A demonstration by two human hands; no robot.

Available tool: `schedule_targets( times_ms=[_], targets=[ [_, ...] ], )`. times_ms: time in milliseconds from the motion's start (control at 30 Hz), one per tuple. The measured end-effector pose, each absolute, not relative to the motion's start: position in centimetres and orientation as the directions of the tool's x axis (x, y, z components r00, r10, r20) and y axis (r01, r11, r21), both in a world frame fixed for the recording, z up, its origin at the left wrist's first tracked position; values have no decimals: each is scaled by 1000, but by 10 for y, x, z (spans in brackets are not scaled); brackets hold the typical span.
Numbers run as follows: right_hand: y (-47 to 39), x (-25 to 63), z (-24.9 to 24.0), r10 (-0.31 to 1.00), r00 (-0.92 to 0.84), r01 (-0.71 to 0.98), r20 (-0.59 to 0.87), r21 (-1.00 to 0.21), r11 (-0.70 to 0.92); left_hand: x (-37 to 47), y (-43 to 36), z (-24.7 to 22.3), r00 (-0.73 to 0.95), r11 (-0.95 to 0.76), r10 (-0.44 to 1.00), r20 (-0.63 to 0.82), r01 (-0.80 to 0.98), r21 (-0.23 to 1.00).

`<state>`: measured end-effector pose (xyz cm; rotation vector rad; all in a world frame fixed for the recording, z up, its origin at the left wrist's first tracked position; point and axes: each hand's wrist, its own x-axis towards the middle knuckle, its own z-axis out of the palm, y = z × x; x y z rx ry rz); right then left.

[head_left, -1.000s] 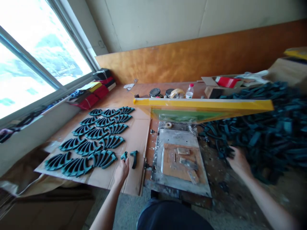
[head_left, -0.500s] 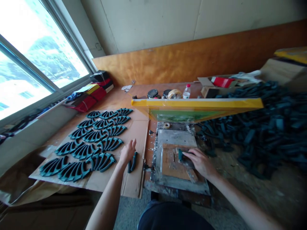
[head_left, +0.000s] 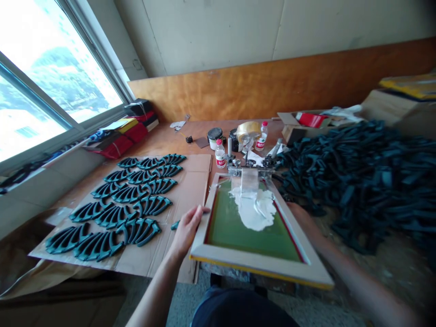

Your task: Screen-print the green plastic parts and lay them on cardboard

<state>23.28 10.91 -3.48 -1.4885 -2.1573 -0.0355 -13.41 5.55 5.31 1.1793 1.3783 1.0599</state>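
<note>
The screen printing frame [head_left: 204, 250] lies lowered in front of me, tilted slightly, its green mesh facing up. White ink [head_left: 254, 213] is pooled on the mesh, and a squeegee [head_left: 250, 183] lies at the ink's far end. My left hand [head_left: 189, 225] is closed at the frame's left edge. My right hand [head_left: 299, 215] is beside the right edge, its fingers hidden by the frame. One dark green curved handle part [head_left: 175, 225] shows partly behind my left hand. The wooden jig under the frame is hidden.
Rows of dark green parts [head_left: 116, 213] lie on cardboard [head_left: 190, 181] to the left. A large heap of similar parts [head_left: 374, 172] fills the right side. Bottles [head_left: 220, 154], an ink tub [head_left: 215, 137] and tape [head_left: 248, 130] stand behind the frame's metal hinge clamp [head_left: 250, 171].
The screen frame has swung down from its raised position, covering the jig. My right hand has left the small green part on the jig and moved to the frame's right side.
</note>
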Motion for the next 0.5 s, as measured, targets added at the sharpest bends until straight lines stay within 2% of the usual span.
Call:
schedule_targets(
  times_ms=[100, 200, 267, 367, 500],
  targets=[
    [137, 228, -3, 854, -225, 854, 470, -326, 405, -136, 36, -6, -5, 259, 965, -263, 200, 945],
    [154, 186, 21, 818, -361, 831, 447, -244, 500, -132, 35, -40, -53, 272, 961, -272, 365, 890],
    [154, 156, 26, 814, -474, 816, 335, -180, 549, -132, 39, -48, -55, 276, 958, -282, 446, 852],
    [136, 136, 17, 794, -577, 774, 192, -184, 606, -134, 42, -52, -46, 296, 948, -314, 483, 824],
    [99, 157, 3, 644, -741, 608, 192, -217, 764, -138, 41, -60, -54, 302, 947, -316, 478, 825]
  ],
)
